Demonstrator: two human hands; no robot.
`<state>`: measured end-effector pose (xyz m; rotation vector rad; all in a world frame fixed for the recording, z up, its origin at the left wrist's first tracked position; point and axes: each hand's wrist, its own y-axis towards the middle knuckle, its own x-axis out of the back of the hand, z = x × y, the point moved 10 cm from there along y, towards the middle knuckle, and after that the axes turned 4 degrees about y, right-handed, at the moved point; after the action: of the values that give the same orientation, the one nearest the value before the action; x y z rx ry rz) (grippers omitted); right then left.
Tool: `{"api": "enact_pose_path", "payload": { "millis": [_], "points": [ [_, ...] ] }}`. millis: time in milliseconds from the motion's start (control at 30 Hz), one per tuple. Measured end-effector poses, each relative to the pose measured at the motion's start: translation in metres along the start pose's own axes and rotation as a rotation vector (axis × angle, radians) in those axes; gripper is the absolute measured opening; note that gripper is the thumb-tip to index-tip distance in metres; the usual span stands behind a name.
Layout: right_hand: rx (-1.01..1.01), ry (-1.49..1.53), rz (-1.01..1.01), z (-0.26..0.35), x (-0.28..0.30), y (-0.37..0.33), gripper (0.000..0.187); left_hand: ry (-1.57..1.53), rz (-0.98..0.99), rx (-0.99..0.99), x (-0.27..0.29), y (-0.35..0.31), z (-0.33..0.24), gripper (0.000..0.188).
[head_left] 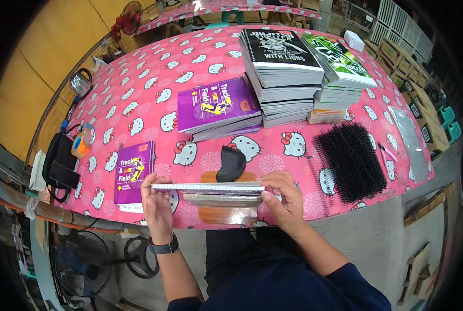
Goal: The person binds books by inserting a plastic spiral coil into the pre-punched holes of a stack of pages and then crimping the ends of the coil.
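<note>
A thin block of paper sheets [208, 187], seen edge-on with a row of small marks along its white edge, is held level between my hands. My left hand [158, 210] grips its left end, and my right hand [284, 202] pinches the right end between thumb and fingers. Beneath it lies a brown wooden board [226, 216] with a flat greyish bar [222, 200] across it. Just beyond the board rests a curved black pad [231, 164]. A purple notebook [134, 173] lies left of my left hand. Black spiral coils [350, 161] are heaped to the right.
Tall stacks of black-covered books [286, 78] and green-covered books [340, 65] stand at the back, beside purple notebooks [218, 106]. Pink-handled pliers [387, 154] lie right of the coils. Orange tape [79, 146] and a black bag [60, 168] sit at the left edge.
</note>
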<state>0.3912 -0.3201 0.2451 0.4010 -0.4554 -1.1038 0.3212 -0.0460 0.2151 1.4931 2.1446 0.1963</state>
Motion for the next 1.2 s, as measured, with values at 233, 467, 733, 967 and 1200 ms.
{"api": "enact_pose_path", "payload": {
  "millis": [233, 467, 733, 967, 1200],
  "points": [
    [-0.167, 0.359, -0.149, -0.014, -0.012, -0.008, 0.046, 0.250, -0.199, 0.043, -0.045, 0.004, 0.006, 0.055],
    [-0.317, 0.328, 0.288, -0.020, -0.021, -0.008, 0.029, 0.185, -0.267, 0.050, -0.027, 0.043, 0.031, 0.027],
    [-0.317, -1.118, -0.114, -0.111, 0.134, -0.001, 0.033, 0.172, -0.264, -0.004, -0.032, 0.024, 0.007, 0.045],
    [-0.592, -0.255, -0.028, -0.067, 0.089, 0.002, 0.028, 0.435, -0.161, -0.118, -0.036, 0.000, 0.031, 0.089],
    [-0.330, -0.114, 0.251, 0.004, 0.053, 0.015, 0.024, 1.237, -0.055, -0.497, -0.147, -0.030, -0.047, 0.089]
  ]
}}
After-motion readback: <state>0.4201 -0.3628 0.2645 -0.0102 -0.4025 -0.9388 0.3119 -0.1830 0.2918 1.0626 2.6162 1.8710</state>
